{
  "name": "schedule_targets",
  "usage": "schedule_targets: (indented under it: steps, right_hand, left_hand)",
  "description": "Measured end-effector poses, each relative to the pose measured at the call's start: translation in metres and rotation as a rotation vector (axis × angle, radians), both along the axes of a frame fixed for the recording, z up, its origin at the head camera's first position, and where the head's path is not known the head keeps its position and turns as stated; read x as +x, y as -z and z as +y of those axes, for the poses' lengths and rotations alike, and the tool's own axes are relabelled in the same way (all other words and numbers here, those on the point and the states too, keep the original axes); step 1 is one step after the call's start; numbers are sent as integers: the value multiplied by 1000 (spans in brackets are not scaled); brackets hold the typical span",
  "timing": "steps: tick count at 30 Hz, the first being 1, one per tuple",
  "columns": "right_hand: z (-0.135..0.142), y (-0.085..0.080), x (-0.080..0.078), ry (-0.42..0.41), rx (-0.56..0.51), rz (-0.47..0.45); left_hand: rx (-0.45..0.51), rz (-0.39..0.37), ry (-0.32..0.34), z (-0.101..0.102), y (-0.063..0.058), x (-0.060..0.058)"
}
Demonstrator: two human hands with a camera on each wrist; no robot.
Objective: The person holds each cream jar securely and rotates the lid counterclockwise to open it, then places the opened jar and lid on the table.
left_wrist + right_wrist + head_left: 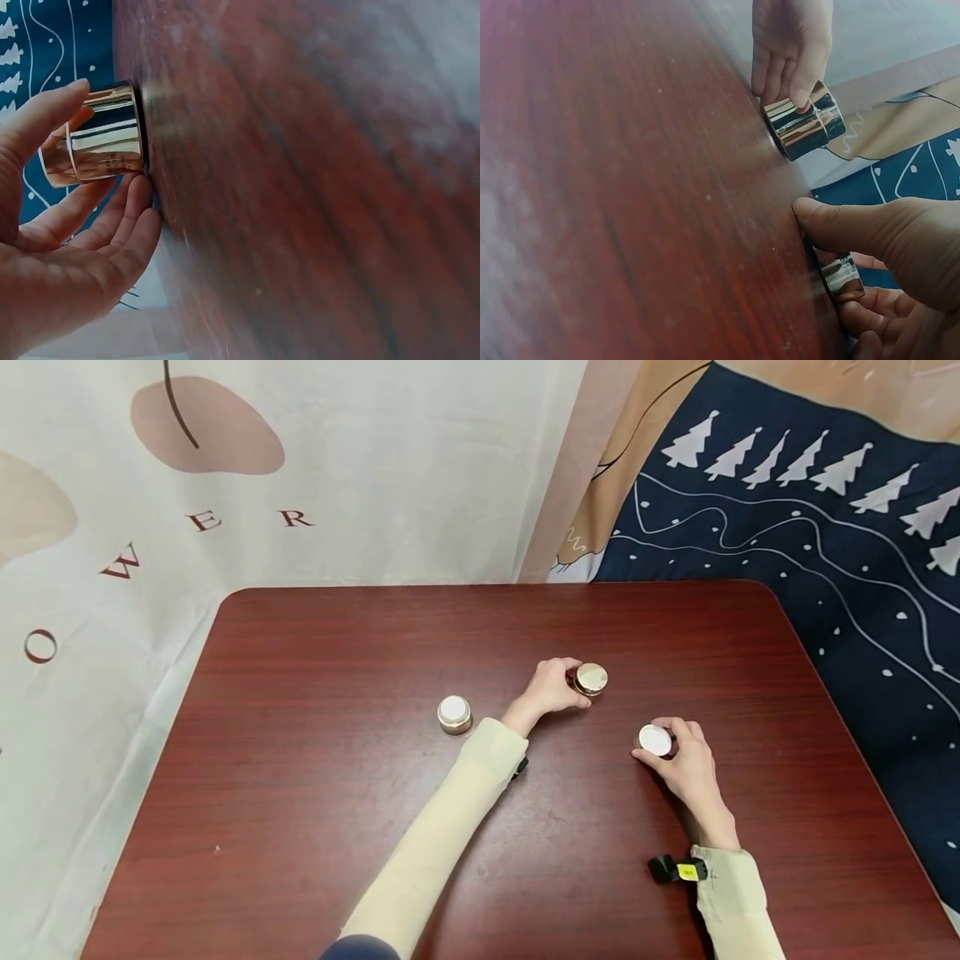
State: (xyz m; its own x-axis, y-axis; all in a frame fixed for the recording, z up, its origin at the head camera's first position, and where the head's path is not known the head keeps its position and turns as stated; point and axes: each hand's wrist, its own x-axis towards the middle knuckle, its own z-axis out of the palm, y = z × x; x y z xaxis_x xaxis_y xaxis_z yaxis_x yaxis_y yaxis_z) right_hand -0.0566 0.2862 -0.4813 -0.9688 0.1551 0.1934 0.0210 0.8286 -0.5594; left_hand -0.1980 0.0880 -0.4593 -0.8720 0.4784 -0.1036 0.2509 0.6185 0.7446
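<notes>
At the back of the table, my left hand (551, 687) grips a shiny gold cosmetic jar (592, 678) between thumb and fingers. The jar stands upright on the tabletop, and its smooth gold lid faces up. Nearer and to the right, my right hand (690, 768) pinches a short gold jar lid (655, 740) by its sides, white face up, low at the table surface. In the right wrist view its gold side (844, 277) shows between thumb and fingers. A second gold jar (454, 715) with a white top stands left of my left wrist, untouched.
All of this is on a dark red wooden table (315, 793) with rounded back corners. Behind it hangs a pale printed curtain (405, 468); a navy cloth with white trees (787, 543) hangs along the right side.
</notes>
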Motion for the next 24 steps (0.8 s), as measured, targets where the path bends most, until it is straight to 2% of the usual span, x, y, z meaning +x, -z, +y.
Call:
schedule_targets:
  steps: [9,16,24]
  right_hand:
    - [1,1,0,-1,1,9]
    - [1,2,0,-4,2,20]
    - [2,3,0,-11,-2,33]
  left_hand:
    - [-52,46,-45,3,-1,-2]
    - [-76,33,-21,3,-4,-2]
    - [-51,25,-45,2,-5,-1]
